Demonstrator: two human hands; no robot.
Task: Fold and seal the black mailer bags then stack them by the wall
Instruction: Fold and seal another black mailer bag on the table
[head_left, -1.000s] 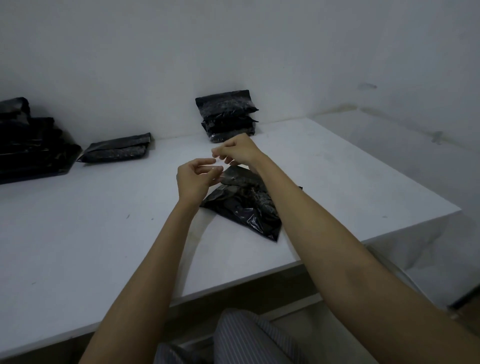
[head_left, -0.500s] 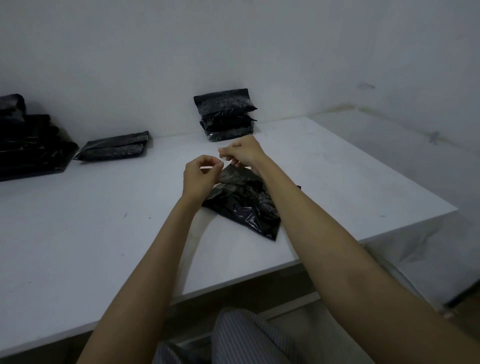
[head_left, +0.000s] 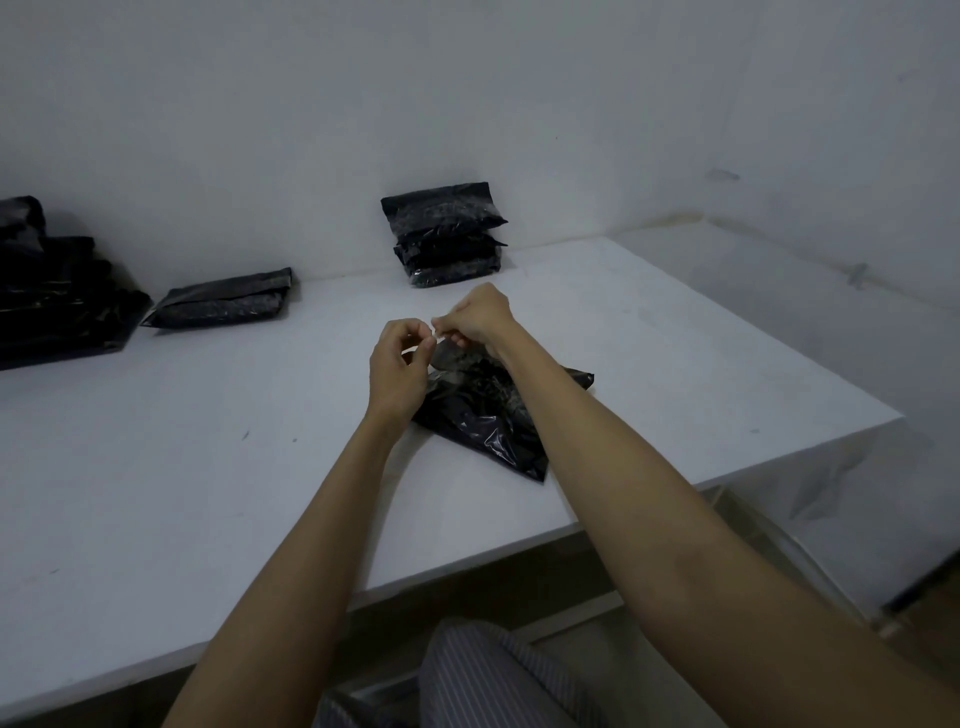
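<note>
A filled black mailer bag (head_left: 483, 423) lies on the white table (head_left: 182, 483) just past my hands, one corner pointing toward me. My left hand (head_left: 397, 371) hovers over the bag's left end, thumb and forefinger pinching a small pale strip (head_left: 435, 335). My right hand (head_left: 480, 317) is right beside it, fingers curled on the bag's raised upper flap, and its forearm covers part of the bag. The fingertips of both hands nearly touch at the strip. Against the wall behind stands a stack of sealed black mailers (head_left: 447, 234).
A single flat black mailer (head_left: 223, 304) lies near the wall at left. A larger heap of black bags (head_left: 52, 296) fills the far left. The table's right corner (head_left: 896, 415) drops to the floor. My striped trouser knee (head_left: 493, 680) is below the front edge.
Both hands have stayed over the bag's flap and drawn closer. The left thumb and forefinger have closed into a pinch next to the right fingertips. The bag has not shifted.
</note>
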